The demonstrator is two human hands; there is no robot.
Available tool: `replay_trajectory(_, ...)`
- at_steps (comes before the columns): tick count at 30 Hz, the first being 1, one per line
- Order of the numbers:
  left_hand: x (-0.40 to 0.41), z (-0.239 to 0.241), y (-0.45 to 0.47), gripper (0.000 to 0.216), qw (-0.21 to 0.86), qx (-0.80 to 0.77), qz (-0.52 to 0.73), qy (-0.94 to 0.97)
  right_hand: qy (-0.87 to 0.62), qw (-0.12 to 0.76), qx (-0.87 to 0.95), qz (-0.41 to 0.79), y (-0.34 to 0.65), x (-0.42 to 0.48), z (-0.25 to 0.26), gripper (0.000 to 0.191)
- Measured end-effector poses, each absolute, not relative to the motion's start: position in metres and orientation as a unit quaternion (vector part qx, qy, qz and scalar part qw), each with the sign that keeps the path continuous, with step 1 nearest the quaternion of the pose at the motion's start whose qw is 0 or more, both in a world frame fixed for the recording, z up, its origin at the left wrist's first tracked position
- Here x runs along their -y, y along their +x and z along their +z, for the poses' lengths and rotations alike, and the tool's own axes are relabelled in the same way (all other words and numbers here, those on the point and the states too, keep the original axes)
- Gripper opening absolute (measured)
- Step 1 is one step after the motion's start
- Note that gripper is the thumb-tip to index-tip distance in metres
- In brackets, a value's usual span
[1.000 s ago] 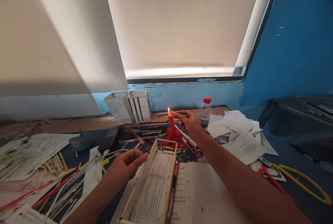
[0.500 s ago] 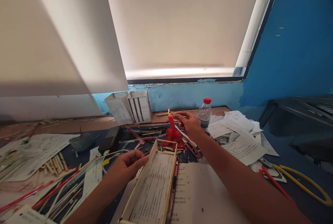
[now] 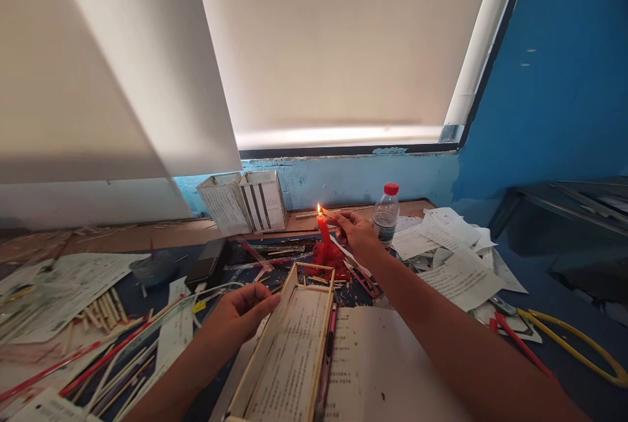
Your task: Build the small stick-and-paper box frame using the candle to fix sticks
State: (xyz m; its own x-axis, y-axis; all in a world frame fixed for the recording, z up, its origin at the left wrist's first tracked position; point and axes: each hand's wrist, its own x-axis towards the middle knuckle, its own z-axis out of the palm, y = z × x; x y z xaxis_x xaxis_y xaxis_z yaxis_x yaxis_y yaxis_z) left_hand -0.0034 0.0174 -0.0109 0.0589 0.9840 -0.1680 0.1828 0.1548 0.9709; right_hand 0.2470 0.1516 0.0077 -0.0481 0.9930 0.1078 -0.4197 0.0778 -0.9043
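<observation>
The right hand (image 3: 357, 235) pinches a thin wooden stick (image 3: 330, 214) at the flame of a red wax candle (image 3: 323, 229) near the desk's (image 3: 167, 233) far edge; the half-open left hand (image 3: 240, 317) holds nothing. Hazard: a toppled candle could ignite the loose white papers (image 3: 441, 242).

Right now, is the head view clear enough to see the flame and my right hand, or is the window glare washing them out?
Head view: the roller blind glows bright, but the candle flame stays distinct; the right hand and its thin stick look reasonably sharp, with no heavy blur; wide-angle distortion slants the blind's edges.
</observation>
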Motion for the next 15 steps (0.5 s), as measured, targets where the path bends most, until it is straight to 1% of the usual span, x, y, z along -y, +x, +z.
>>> replay_trajectory(15,-0.0138,-0.0046,-0.0033,0.051,0.517,-0.563,0.378,0.523,-0.340,0.598,0.408,0.600,0.2483,-0.1513,0.0088,0.027)
